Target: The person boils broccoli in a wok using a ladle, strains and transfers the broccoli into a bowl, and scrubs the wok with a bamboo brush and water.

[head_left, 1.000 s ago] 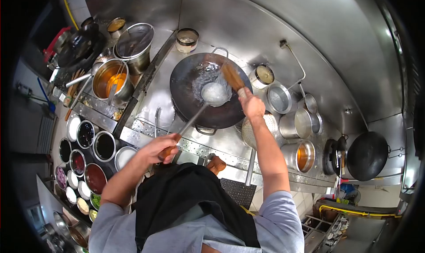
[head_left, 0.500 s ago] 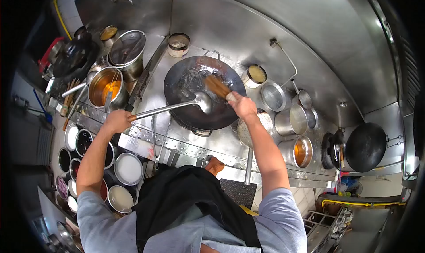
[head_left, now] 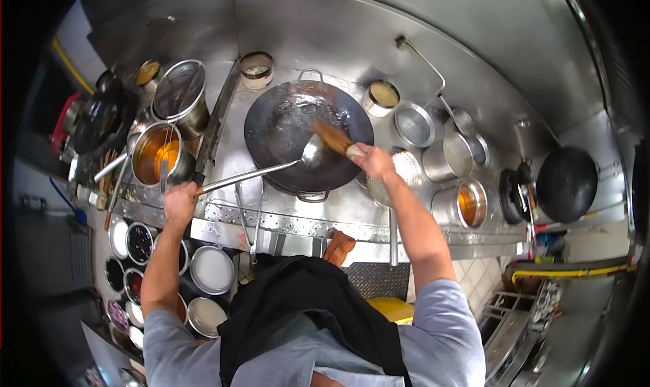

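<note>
My left hand (head_left: 181,203) is wrapped round the wooden grip of a long steel ladle (head_left: 264,170). The ladle's bowl sits inside a large dark wok (head_left: 274,136) with wet, shiny patches and what looks like water at its bottom. In my right hand (head_left: 372,161) is a bamboo wok brush (head_left: 331,138), gripped at its pale bound end. The brush's bristles reach into the wok, just right of the ladle's bowl and close to it; I cannot tell whether they touch. Bristle tips look blurred.
A perforated skimmer (head_left: 405,167) lies beneath my right forearm. Steel pots, including one of orange liquid (head_left: 466,204), stand to the right. A pot of oil (head_left: 143,160) stands left, above several seasoning tubs (head_left: 212,270). A tap (head_left: 423,65) hangs over the back right.
The camera view has shifted a little. The ladle's bowl has tilted and moved closer to the brush, which stays in the wok. Both hands keep their holds.
</note>
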`<action>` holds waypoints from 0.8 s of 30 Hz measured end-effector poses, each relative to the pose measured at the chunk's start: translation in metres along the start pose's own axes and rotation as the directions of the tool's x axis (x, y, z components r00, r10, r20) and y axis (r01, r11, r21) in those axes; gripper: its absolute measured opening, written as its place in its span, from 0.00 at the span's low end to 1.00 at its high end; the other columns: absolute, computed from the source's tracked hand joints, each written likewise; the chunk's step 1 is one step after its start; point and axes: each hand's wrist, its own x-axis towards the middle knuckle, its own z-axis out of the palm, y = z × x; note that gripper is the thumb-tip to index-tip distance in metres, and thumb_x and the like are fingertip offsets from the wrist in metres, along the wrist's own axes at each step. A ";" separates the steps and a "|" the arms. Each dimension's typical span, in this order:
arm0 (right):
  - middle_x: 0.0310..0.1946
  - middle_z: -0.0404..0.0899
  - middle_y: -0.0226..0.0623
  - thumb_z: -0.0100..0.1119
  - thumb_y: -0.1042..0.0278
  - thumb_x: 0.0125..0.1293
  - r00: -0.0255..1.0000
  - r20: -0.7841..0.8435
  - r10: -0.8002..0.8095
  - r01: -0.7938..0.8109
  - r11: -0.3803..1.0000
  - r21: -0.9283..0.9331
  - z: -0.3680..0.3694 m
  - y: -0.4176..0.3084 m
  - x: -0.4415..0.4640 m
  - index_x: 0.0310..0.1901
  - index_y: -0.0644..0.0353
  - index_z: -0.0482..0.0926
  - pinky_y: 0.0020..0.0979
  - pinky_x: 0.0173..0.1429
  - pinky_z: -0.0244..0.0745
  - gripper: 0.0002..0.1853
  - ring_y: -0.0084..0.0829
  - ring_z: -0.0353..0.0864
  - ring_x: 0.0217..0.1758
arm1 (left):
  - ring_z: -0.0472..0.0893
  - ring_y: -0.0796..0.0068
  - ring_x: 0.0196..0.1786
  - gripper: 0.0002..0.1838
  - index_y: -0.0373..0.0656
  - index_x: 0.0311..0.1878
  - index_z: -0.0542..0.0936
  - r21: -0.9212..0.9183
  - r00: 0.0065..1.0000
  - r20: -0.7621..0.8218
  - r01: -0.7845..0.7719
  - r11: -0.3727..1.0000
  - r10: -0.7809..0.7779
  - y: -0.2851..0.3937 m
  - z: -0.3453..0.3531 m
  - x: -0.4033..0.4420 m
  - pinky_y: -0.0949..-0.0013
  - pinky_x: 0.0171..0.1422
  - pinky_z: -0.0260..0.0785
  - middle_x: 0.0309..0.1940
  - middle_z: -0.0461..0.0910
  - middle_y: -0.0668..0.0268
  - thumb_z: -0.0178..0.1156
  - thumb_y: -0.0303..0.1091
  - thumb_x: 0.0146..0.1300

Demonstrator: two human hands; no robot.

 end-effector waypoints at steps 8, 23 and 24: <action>0.44 0.89 0.37 0.67 0.50 0.69 0.964 -0.126 0.234 -0.119 0.803 0.584 0.010 -0.022 -0.063 0.69 0.55 0.78 0.29 0.41 0.83 0.31 0.25 0.86 0.36 | 0.73 0.63 0.24 0.12 0.39 0.27 0.77 -0.590 0.919 0.378 0.334 0.735 -0.114 -0.006 0.068 -0.035 0.58 0.33 0.67 0.20 0.75 0.57 0.68 0.34 0.59; 0.48 0.87 0.51 0.65 0.46 0.68 0.868 -0.409 0.282 -0.156 0.936 0.315 0.022 0.039 -0.242 0.68 0.42 0.78 0.45 0.58 0.81 0.29 0.52 0.87 0.50 | 0.67 0.81 0.13 0.13 0.43 0.29 0.71 -0.803 0.858 0.502 0.508 0.310 -0.105 0.186 0.049 -0.074 0.71 0.16 0.59 0.15 0.69 0.73 0.66 0.30 0.65; 0.50 0.86 0.52 0.65 0.47 0.68 0.828 -0.433 0.356 -0.162 0.892 0.422 0.021 0.054 -0.269 0.69 0.43 0.78 0.43 0.59 0.80 0.29 0.51 0.87 0.52 | 0.67 0.81 0.14 0.13 0.43 0.29 0.71 -0.823 0.875 0.472 0.481 0.301 -0.109 0.213 0.048 -0.076 0.72 0.16 0.59 0.15 0.69 0.72 0.66 0.30 0.65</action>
